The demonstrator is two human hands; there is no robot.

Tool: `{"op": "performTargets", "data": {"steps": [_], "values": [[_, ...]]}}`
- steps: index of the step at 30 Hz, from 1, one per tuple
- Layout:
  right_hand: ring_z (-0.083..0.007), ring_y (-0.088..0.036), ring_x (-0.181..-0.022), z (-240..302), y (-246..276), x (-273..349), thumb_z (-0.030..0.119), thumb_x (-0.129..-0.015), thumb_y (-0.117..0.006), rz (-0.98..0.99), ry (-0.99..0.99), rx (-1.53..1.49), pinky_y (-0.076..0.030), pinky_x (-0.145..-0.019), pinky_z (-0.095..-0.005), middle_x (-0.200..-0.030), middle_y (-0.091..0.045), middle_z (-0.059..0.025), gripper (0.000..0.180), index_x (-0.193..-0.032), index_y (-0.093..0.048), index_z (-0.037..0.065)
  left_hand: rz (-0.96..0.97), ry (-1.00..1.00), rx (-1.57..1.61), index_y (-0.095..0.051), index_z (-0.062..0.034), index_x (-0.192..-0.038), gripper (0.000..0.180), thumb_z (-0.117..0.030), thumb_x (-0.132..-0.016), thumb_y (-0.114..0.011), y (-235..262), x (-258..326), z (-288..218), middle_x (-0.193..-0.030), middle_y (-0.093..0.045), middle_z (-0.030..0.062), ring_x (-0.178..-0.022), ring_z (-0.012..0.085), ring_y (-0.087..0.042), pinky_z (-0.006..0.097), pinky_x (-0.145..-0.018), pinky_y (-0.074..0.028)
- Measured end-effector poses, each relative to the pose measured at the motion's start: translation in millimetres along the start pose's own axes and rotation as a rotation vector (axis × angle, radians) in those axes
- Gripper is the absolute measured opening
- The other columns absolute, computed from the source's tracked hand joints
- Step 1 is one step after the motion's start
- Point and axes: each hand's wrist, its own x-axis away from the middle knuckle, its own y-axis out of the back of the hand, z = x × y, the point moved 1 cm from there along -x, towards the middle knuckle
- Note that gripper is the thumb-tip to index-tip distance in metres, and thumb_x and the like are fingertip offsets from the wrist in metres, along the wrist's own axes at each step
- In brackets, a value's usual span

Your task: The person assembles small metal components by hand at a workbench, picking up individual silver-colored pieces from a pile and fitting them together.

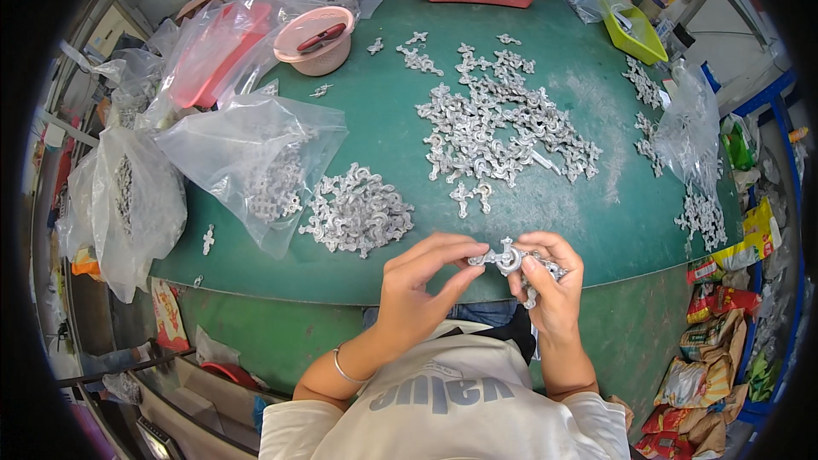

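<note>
Two bare hands meet over the six o'clock side of a green table (375, 102), and directions here run from them. The left hand (417, 277) pinches one end of a grey metal piece (509, 257) narrowly between thumb and forefinger; the right hand (554, 290) is curled round a cluster of similar pieces (550, 269), its thumb at the other side of the pinched one. I cannot tell whether that piece is linked to the cluster or merely touches it. The likeliest mishap is a drop: the left grip is only fingertips on a small, knobbly end, and the right palm is crowded, so a piece could squeeze out between its fingers. Since the table's edge lies close at six o'clock, something slipping that way might land on the person's lap or the floor. Mixing is another risk, because a compact pile (358, 213) at ten o'clock and a broad, spread heap (528, 102) at twelve look much alike. A clear plastic bag (200, 132) at ten, near the compact pile, could snag a sleeve or drag pieces if the left arm swept wide.
</note>
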Motion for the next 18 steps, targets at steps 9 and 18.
{"op": "performTargets", "data": {"steps": [9,18], "values": [[-0.0096,-0.052,-0.054,5.5,-1.1,5.4,-0.001,-0.080,-0.053,-0.006,0.024,0.002,-0.039,-0.046,-0.0197,-0.071,-0.058,-0.0099,0.010,-0.089,-0.055,-0.005,0.057,0.069,0.099,-0.058,0.0093,-0.092,0.025,0.015,-0.068,-0.061,2.8,3.4,-11.0,-0.091,-0.058,0.0169,-0.083,0.0194,-0.057,0.028,-0.073,-0.050],[-0.0091,-0.050,-0.056,-5.6,2.5,-3.0,0.001,-0.081,-0.054,0.047,-0.043,0.050,-0.039,-0.050,-0.0205,-0.071,-0.058,-0.0086,0.008,-0.086,-0.057,-0.004,0.034,0.131,-0.020,-0.061,0.0065,-0.081,0.013,0.010,-0.069,-0.063,9.9,5.4,2.4,-0.080,-0.061,0.0147,-0.070,0.0183,-0.059,0.026,-0.064,-0.048]]}}
